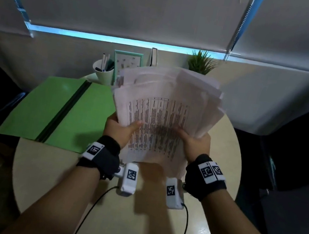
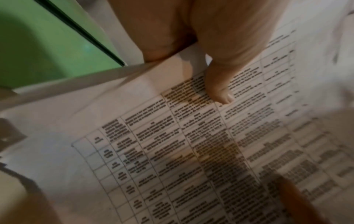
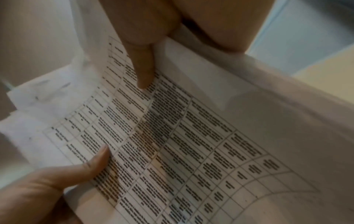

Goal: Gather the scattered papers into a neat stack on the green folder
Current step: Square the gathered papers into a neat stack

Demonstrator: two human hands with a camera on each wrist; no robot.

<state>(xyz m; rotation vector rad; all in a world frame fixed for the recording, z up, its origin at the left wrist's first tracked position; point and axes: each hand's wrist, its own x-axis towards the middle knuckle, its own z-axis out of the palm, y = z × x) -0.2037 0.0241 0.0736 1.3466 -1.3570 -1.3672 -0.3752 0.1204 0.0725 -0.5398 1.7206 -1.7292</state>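
Note:
A loose bundle of white papers (image 1: 162,114) with a printed table on the top sheet is held up above the round table, its sheets fanned and uneven at the far end. My left hand (image 1: 120,129) grips its left edge, thumb on top. My right hand (image 1: 192,141) grips its right edge the same way. The left wrist view shows my left thumb (image 2: 220,84) pressing the printed sheet (image 2: 191,151); the right wrist view shows my right thumb (image 3: 143,71) on the sheet (image 3: 182,144) and my left thumb lower left. The green folder (image 1: 49,107) lies open on the table's left, left of the bundle.
A white cup with pens (image 1: 104,71), a teal picture frame (image 1: 127,61), a book (image 1: 154,56) and a small plant (image 1: 201,62) stand at the back of the round beige table (image 1: 41,179). Dark chairs flank the table on both sides.

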